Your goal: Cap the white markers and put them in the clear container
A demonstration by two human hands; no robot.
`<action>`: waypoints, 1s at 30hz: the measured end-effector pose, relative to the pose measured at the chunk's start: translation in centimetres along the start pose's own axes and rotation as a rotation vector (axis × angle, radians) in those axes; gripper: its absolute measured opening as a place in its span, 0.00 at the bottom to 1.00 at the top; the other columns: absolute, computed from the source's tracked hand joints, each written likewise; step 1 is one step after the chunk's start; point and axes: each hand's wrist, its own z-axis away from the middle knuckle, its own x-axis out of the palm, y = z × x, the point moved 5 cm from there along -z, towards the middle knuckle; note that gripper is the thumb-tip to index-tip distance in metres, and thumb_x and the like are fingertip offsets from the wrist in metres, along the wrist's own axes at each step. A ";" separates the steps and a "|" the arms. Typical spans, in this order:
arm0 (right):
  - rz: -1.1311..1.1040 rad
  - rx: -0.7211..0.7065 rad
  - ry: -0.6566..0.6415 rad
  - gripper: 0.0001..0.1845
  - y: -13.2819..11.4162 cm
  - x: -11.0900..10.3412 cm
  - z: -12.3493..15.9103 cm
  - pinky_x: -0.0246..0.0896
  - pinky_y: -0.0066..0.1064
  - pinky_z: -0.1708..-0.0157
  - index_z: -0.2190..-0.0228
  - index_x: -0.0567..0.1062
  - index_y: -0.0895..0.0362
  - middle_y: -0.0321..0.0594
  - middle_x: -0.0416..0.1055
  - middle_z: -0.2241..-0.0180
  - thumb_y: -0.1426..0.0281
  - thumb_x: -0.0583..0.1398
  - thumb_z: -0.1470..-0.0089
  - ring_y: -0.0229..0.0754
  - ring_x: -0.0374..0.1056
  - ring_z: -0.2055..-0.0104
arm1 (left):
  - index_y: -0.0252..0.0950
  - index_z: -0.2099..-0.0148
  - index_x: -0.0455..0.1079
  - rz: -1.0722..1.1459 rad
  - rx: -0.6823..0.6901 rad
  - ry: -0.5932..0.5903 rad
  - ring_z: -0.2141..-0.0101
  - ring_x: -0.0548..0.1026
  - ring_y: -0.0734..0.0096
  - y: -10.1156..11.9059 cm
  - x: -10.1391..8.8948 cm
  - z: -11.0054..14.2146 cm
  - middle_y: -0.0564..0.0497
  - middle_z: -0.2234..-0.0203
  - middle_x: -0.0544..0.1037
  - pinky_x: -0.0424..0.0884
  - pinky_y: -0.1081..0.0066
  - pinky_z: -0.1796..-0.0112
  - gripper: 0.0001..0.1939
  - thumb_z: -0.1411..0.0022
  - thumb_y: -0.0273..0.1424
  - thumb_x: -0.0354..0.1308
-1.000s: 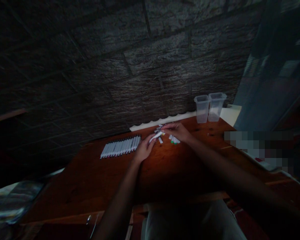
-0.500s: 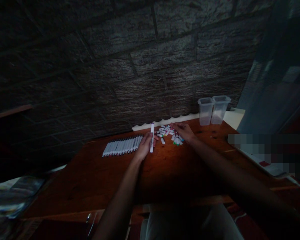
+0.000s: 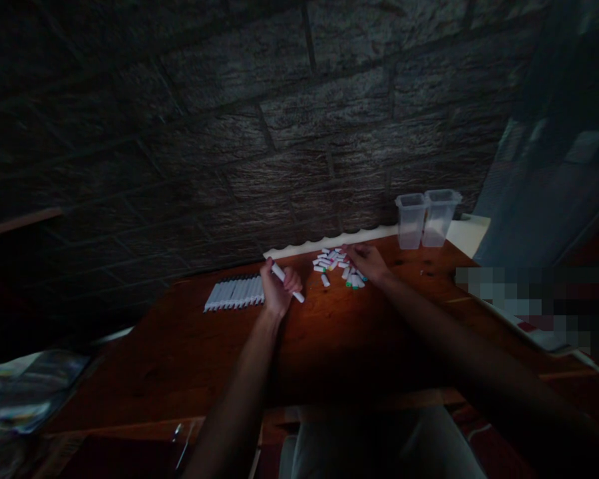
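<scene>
A white marker (image 3: 278,271) lies slantwise across the palm of my left hand (image 3: 278,296), with the fingers curled round it. Beside that hand, on its left, is a neat row of white capless-looking markers (image 3: 234,293) with dark ends. My right hand (image 3: 370,261) rests at the right edge of a loose heap of short white marker caps (image 3: 332,258), some with green, yellow or pink ends. Its fingertips are bent together over the caps, and whatever they pinch is too small and dim to make out. One cap (image 3: 325,281) lies apart, nearer to me.
Two clear plastic containers (image 3: 410,223) stand upright at the back right of the wooden table (image 3: 319,352). Behind them runs a pale wavy-edged strip (image 3: 349,238) along the block wall (image 3: 299,153). Clear plastic wrapping (image 3: 34,392) lies at the lower left.
My left hand has turned, so the marker went from nearly upright to slanting, its upper end tipping left. The right hand has hardly moved at the heap.
</scene>
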 end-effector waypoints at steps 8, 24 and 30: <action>0.263 -0.147 -0.021 0.18 -1.2 0.0 0.9 0.59 0.28 0.72 0.72 0.80 0.58 0.37 0.74 0.76 0.59 0.56 0.44 0.38 0.66 0.75 | 0.39 0.88 0.51 0.131 -0.008 0.033 0.89 0.51 0.78 0.4 -0.8 0.5 0.58 0.93 0.47 0.51 0.74 0.85 0.33 0.44 0.59 0.40; 0.712 -0.664 -0.492 0.09 -2.1 5.1 3.7 0.57 0.37 0.47 0.64 0.82 0.54 0.42 0.79 0.60 0.70 0.59 0.42 0.43 0.71 0.53 | 0.35 0.57 0.69 -0.093 0.197 0.155 0.85 0.60 0.84 0.0 0.0 -0.3 0.57 0.78 0.69 0.54 0.81 0.85 0.19 0.46 0.41 0.66; 0.716 -0.479 -0.269 0.13 -2.4 2.8 2.4 0.61 0.34 0.50 0.62 0.81 0.55 0.43 0.78 0.56 0.69 0.56 0.40 0.45 0.71 0.52 | 0.38 0.63 0.66 -0.145 0.249 0.200 0.86 0.55 0.87 0.2 -0.7 -0.3 0.60 0.79 0.67 0.50 0.83 0.86 0.16 0.48 0.38 0.68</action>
